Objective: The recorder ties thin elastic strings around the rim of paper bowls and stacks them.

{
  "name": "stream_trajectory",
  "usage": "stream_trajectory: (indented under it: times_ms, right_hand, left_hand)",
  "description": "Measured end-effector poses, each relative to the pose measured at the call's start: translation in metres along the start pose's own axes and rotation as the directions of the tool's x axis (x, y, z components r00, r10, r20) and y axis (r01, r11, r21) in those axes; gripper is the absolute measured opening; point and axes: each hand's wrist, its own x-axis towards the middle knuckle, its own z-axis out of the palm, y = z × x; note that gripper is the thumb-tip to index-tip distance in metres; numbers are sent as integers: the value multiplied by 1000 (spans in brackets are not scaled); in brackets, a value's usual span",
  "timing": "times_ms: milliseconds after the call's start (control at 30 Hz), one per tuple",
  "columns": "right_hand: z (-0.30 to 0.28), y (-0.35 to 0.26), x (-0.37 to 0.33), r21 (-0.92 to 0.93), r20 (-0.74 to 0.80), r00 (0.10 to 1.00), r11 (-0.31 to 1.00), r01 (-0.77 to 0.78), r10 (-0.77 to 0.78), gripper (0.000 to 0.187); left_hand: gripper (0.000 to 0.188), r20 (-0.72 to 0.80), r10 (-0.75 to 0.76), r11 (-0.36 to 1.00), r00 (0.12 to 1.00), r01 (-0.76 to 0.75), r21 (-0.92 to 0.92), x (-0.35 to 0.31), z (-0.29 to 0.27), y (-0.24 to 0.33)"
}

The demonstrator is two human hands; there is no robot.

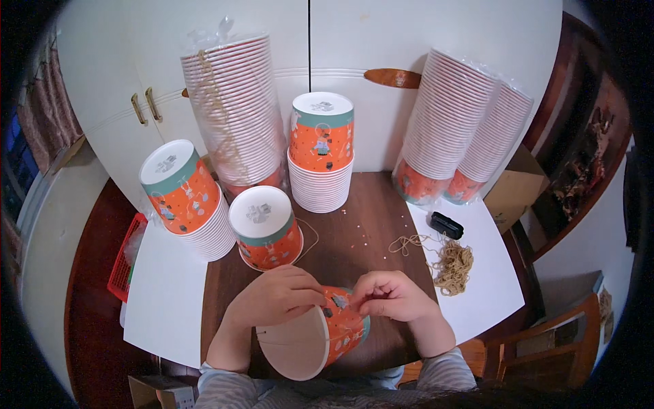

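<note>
An orange paper bucket [344,334] lies tilted on its side at the table's front, its pale open mouth facing lower left and its green-banded base to the right. A thin cord line shows across the mouth and along the outer wall. My left hand [279,296] is over the bucket's rim, fingers bent and thumb side toward the wall. My right hand [392,296] is beside the base end, thumb and forefinger pinched together at the wall. What either hand pinches is too small to make out. Beyond my left hand, another orange bucket [266,249] stands upside down, with a cord loop beside it.
Nested bucket stacks stand at the left [180,198] and back centre [321,146]. Tall bagged stacks rise at the back left [235,112] and back right [446,119]. A tangled beige cord heap [453,267] and a small black case [446,225] lie at the right.
</note>
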Motion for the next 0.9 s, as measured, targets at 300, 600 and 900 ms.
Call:
stream_trajectory:
  times_ms: [300, 600, 900]
  right_hand:
    - [6, 22, 6, 345, -26, 993, 931, 118, -116, 19]
    - [10, 29, 10, 413, -76, 985, 894, 170, -152, 18]
    - [7, 21, 4, 613, -128, 992, 785, 89, -12, 13]
  left_hand:
    - [28, -36, -60, 979, 998, 52, -196, -1, 7, 0]
    - [24, -89, -145, 958, 986, 117, -261, 4, 12, 7]
    - [12, -134, -270, 906, 953, 205, -371, 4, 10, 10]
